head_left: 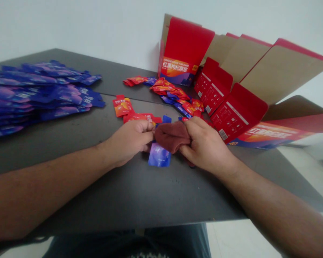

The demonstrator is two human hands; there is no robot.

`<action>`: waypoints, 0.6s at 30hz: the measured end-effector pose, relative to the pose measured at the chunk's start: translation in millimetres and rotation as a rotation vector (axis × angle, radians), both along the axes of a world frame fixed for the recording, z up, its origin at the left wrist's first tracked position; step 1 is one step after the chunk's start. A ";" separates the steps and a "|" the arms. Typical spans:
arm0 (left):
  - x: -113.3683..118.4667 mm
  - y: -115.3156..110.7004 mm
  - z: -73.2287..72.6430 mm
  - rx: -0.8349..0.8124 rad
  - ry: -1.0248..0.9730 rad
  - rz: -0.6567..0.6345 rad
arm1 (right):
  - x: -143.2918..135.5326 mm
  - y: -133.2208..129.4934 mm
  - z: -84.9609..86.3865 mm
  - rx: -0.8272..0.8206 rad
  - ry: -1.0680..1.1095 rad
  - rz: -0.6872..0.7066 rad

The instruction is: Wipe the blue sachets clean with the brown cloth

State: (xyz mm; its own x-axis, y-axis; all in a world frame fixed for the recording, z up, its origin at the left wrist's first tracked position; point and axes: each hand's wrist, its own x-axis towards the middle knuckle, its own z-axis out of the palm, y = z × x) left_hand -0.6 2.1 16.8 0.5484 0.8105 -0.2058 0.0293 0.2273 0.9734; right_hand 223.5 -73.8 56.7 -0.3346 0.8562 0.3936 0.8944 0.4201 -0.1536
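A small blue-purple pouch [159, 156] is pinched at its left side by my left hand [133, 140], low over the grey table. My right hand [206, 141] is closed on a folded brown cloth [171, 137], which lies against the pouch and hides its middle. Just beyond my left fingers are a red-orange pouch [122, 106] and more red ones, partly covered by my hands. A loose heap of red and blue pouches [174, 93] stretches behind the cloth toward the boxes.
To the left, many blue-purple pouches [40, 91] lie in a thick stack on the grey table [140, 200]. Open red cartons [179, 68] with raised flaps stand along the back right, and another carton [280, 134] reaches the right edge. A white wall [97, 28] rises behind.
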 end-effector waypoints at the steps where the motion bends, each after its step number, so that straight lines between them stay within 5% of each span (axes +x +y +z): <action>1: -0.5 0.2 -0.8 0.007 -0.005 -0.006 | -3.7 -2.7 -0.9 -0.029 -0.022 0.046; 5: -2.5 1.7 -2.1 0.089 0.015 0.018 | -8.7 -8.7 -1.2 -0.104 -0.102 0.196; 11: -1.0 -0.3 2.9 -0.030 -0.028 -0.008 | 2.3 0.2 -1.0 -0.007 -0.052 -0.044; 16: -1.2 -0.5 2.4 0.003 -0.064 0.005 | -3.2 -3.3 -3.8 -0.116 -0.110 0.160; 18: -1.5 -0.4 2.2 -0.004 -0.060 -0.010 | -2.5 -1.8 -4.2 -0.096 -0.091 0.101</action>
